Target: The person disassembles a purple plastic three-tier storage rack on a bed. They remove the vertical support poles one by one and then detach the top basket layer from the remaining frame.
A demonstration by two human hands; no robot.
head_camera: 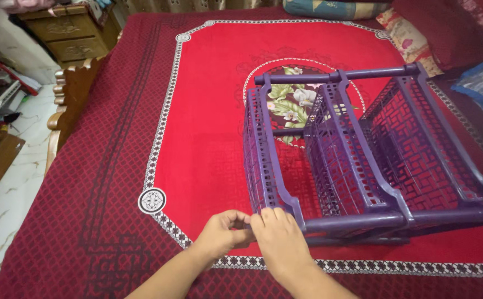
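Currently: purple rack (363,160) lying on its side on red bedspread (208,144) | left hand (225,232) pinching rack's near-left corner (fingers curled) | right hand (280,238) gripping same corner post.

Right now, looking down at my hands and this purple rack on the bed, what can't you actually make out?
- Rack corner post end: hidden behind the right hand and left hand, head view.
- Purple rack: its right end is cut off by the frame edge.
- Whatever the fingers pinch: too small, covered by fingers.
- Wooden drawer unit: top cut off by the frame.
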